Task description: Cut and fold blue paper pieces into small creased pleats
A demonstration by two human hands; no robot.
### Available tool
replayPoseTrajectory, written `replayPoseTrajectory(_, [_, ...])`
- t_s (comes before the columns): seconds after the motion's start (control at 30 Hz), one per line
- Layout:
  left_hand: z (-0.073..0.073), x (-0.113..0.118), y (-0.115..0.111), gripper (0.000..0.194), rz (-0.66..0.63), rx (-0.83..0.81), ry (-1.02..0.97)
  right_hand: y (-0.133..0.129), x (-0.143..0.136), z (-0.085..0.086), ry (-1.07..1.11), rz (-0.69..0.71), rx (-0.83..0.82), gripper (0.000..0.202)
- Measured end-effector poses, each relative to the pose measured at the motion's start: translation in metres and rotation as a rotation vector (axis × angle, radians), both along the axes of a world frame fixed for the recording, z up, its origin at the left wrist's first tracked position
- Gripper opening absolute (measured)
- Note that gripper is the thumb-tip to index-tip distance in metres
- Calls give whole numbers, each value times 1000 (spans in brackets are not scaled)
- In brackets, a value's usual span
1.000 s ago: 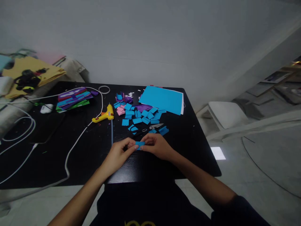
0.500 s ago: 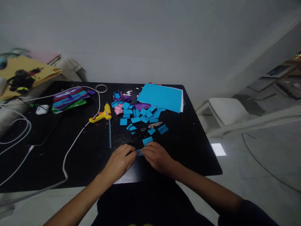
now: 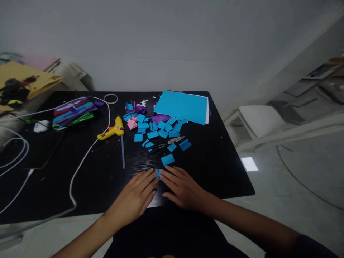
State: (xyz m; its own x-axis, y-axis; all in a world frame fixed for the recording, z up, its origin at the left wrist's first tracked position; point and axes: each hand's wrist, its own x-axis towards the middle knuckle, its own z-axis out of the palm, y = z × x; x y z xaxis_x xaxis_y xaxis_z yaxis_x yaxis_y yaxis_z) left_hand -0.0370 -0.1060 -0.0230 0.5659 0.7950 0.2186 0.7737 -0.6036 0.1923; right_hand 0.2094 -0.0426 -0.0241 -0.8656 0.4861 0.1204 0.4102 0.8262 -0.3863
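Between my two hands, flat on the black table, lies a small blue paper piece [image 3: 159, 173]. Fingertips of my left hand [image 3: 138, 193] press on its left side, the fingers stretched out. My right hand [image 3: 182, 186] lies with fingers spread, its fingertips on the piece's right side and covering part of it. Just beyond sits another blue paper piece [image 3: 168, 159]. Black-handled scissors [image 3: 176, 140] rest farther on, their handles over some blue paper. Several folded blue paper pieces [image 3: 152, 134] are scattered behind them.
A yellow glue gun [image 3: 115, 129] with a glue stick stands left of the papers. A large blue sheet [image 3: 182, 106] lies at the back. Colored strips [image 3: 73, 111], a phone [image 3: 44, 148] and a white cable [image 3: 77, 170] occupy the left. A white stool [image 3: 259, 120] is beyond the right edge.
My fingers were bent and gripping the blue paper piece at both ends; now they are stretched out flat on it against the table. The view has shifted slightly.
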Motion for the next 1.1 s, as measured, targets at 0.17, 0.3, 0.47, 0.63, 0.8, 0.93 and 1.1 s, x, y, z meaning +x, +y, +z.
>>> replayPoseTrajectory(0.17, [-5,3,-5,42,31,-10,21,-4,1,1,-57,-22,-21,56])
replayPoseTrajectory(0.3, [-10,3,-7,47,52,-17,19,-7,3,-4,-81,-27,-31,57])
replayPoseTrajectory(0.47, [-17,0,-11,63,85,-57,23,-8,6,-9,-105,-16,-52,62])
replayPoseTrajectory(0.63, [-21,-1,-12,62,76,-26,99,-6,8,-7,-116,-7,-69,63])
replayPoseTrajectory(0.8, [-21,-2,-10,59,69,-10,96,-7,8,-8,-117,-7,-71,64])
replayPoseTrajectory(0.93, [-21,-2,-9,60,62,-7,81,-8,7,-9,-118,-13,-62,64])
replayPoseTrajectory(1.1, [-22,-2,-8,60,68,-17,39,-8,6,-6,-116,-26,-73,63])
